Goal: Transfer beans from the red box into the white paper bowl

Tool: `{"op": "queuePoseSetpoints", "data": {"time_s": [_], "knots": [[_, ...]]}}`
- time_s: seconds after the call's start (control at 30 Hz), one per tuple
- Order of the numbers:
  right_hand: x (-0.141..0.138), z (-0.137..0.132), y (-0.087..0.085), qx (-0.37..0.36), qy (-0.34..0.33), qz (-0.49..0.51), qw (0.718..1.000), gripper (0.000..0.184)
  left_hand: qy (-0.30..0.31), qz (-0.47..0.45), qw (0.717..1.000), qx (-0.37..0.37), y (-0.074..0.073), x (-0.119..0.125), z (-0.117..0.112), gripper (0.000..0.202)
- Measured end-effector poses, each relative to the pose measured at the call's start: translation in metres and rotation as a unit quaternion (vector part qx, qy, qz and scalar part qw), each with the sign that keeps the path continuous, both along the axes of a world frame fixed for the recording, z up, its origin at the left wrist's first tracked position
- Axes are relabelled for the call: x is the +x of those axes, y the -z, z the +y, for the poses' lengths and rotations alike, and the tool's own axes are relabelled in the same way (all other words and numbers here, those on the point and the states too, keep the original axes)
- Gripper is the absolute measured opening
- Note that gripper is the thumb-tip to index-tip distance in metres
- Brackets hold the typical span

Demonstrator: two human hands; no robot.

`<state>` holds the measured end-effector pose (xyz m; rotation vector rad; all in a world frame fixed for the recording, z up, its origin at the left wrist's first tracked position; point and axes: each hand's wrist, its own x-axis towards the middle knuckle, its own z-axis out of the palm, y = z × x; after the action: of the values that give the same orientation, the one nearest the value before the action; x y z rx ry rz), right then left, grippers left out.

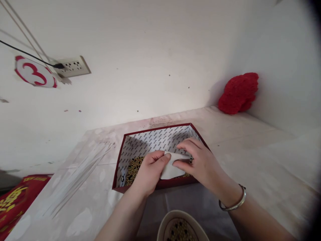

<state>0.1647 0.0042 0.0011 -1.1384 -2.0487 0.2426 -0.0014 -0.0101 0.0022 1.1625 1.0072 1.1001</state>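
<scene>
A dark red box (120, 157) with a white patterned lining sits on the pale table (250, 147) and holds yellow and dark beans (134, 167) on its floor. Both my hands are over the box's near side. My left hand (149, 172) and my right hand (200, 164) are both closed on a small white folded piece (172, 167), paper or cloth, I cannot tell which. My left thumb presses its top left edge. My right fingers pinch its right side. A silver bangle (234, 202) is on my right wrist.
A white bowl (182, 227) with beans stands at the bottom edge, just in front of the box. A red sponge-like object (238, 93) leans in the far right corner. Wall socket (71, 67) and a red "3" sticker (35, 72) at upper left. Red printed cloth (17, 197) at lower left.
</scene>
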Motion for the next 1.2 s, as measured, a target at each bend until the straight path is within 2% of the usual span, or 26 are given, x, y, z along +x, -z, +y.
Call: {"op": "queuePoseSetpoints", "data": {"time_s": [0.17,0.4,0.6,0.73,0.87,1.0,1.1,1.2], "knots": [[-0.0051,-0.0012,0.0011,0.029,-0.037,-0.003,0.999,0.037,0.022,0.067,0.997,0.037,-0.0033,-0.0007,-0.0008,0.035],[0.0031,0.0025,0.0030,0.034,-0.014,-0.013,0.999,0.041,0.011,0.030,0.999,0.008,-0.0007,-0.0009,0.0000,0.032],[0.0009,0.0015,0.0031,0.032,-0.027,-0.017,0.999,0.042,0.033,0.101,0.993,0.047,-0.0025,-0.0008,0.0003,0.037],[0.0035,0.0025,0.0029,0.040,-0.008,-0.015,0.999,0.040,0.025,0.063,0.998,0.018,-0.0014,-0.0004,0.0003,0.034],[0.0003,0.0012,0.0034,0.034,-0.034,-0.028,0.998,0.044,0.013,0.046,0.999,0.018,0.0002,-0.0006,-0.0002,0.030],[-0.0007,0.0010,0.0020,0.036,-0.019,-0.009,0.999,0.034,0.017,0.039,0.999,0.011,0.0013,-0.0014,0.0002,0.031],[0.0005,-0.0014,-0.0008,0.075,-0.001,-0.001,0.997,0.027,0.006,0.021,1.000,0.003,0.0021,-0.0015,0.0009,0.034],[-0.0012,-0.0058,-0.0040,0.116,-0.030,-0.018,0.993,0.023,-0.006,0.011,1.000,0.014,0.0021,-0.0010,0.0013,0.037]]}}
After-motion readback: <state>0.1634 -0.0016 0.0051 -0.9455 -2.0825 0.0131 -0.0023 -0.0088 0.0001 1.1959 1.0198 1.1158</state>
